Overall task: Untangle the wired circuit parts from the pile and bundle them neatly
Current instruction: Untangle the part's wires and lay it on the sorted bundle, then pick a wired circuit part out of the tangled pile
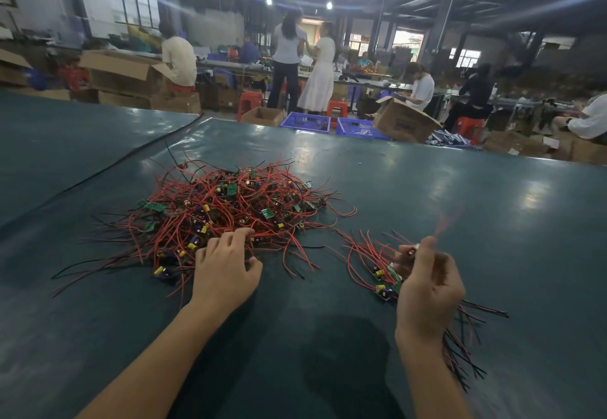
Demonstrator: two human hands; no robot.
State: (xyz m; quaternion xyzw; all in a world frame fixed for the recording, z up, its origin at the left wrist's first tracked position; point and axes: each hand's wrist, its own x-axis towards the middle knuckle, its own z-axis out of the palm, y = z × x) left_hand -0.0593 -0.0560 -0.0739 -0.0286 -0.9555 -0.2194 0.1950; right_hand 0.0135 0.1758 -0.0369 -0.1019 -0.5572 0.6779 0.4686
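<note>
A tangled pile of red and black wires with small green circuit boards is spread on the dark teal surface, ahead and to the left of the person. Its near edge is touched by the left hand, whose fingers are bent and spread over the outermost wires; whether a wire is actually pinched cannot be told.

The right hand is held well apart from the pile, to its right, and is clenched round a smaller bunch of wired boards. The bunch's long axis runs slantwise, with loose red ends pointing away and left, and black and red ends trailing back past the wrist.

The next part is judged best drawn by the nearer left hand, rightward towards the held bunch and along the same slant.
</note>
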